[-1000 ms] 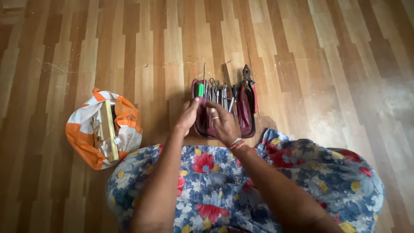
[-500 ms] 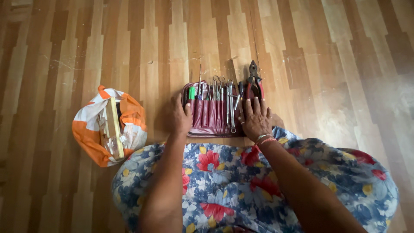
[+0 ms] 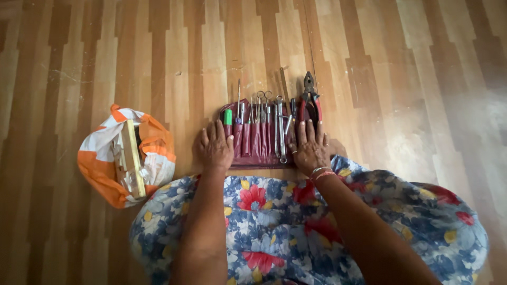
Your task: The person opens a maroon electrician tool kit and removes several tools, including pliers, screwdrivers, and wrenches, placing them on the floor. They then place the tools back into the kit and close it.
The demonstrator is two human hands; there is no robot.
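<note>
Hands lie flat and spread: left hand [image 3: 214,149] on the left edge of the maroon tool roll [image 3: 259,142], right hand [image 3: 310,146] on its right. Tools point away, pliers [image 3: 309,97] just beyond the right fingertips.

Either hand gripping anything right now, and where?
Nothing gripped. Left hand lies flat on the left edge of the tool roll, right hand flat on its right edge, below the pliers.
</note>
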